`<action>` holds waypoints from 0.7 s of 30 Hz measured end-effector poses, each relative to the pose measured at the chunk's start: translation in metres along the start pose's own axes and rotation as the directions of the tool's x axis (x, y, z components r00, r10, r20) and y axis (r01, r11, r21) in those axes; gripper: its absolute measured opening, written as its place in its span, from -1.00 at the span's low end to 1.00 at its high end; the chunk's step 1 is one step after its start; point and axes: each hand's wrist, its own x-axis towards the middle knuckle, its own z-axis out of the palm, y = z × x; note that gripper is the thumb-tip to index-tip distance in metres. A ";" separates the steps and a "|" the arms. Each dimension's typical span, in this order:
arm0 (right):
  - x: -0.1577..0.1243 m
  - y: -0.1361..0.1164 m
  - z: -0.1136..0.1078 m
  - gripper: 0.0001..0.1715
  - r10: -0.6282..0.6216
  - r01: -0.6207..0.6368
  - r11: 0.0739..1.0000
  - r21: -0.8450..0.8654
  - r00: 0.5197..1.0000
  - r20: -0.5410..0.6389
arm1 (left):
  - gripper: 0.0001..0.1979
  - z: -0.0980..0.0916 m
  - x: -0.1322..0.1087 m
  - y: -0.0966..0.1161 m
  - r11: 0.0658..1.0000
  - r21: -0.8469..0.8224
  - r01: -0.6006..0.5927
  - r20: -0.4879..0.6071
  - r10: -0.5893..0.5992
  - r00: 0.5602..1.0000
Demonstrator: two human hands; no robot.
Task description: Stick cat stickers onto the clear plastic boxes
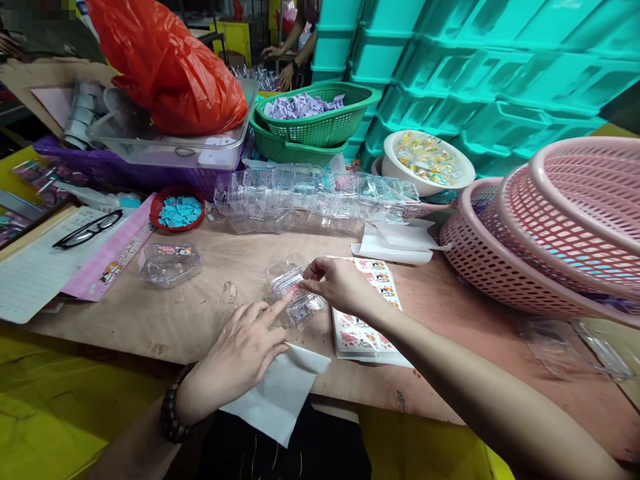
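Observation:
A small clear plastic clamshell box (295,293) lies open on the brown table (200,307). My left hand (247,350) rests beside it, index finger stretched out and touching the box, the other fingers curled loosely. My right hand (337,283) pinches a small thing I cannot make out at the box's upper edge. Under my right wrist lies a stack of printed sticker sheets (367,313). A white paper sheet (280,393) hangs over the table edge below my left hand.
A row of clear boxes (310,197), a closed clear box (169,263), a red dish of blue pieces (179,210), glasses (87,229), green baskets (320,117), pink baskets (550,227), a white bowl (427,163), an orange bag (170,67). Another person's hands (280,63) work behind.

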 end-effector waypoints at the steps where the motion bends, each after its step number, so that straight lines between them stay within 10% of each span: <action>1: -0.003 -0.001 -0.001 -0.74 0.011 -0.016 0.995 -0.094 0.999 -0.048 | -0.81 0.000 0.000 0.000 1.000 0.003 0.004 0.006 -0.004 1.000; 6: 0.000 0.007 -0.005 -0.23 0.096 -0.137 0.961 -0.241 0.980 -0.175 | -0.82 0.000 -0.001 0.001 1.000 -0.002 0.003 0.015 -0.003 1.000; 10: 0.014 0.022 -0.006 -0.40 0.087 -0.083 0.994 -0.073 0.995 0.042 | -0.83 0.000 -0.001 0.000 1.000 -0.023 0.009 0.006 -0.009 1.000; 21: 0.011 0.018 0.018 -0.30 0.156 -0.205 0.897 0.391 0.976 0.152 | -0.83 0.014 -0.005 -0.015 0.967 -0.254 0.011 0.052 0.002 0.999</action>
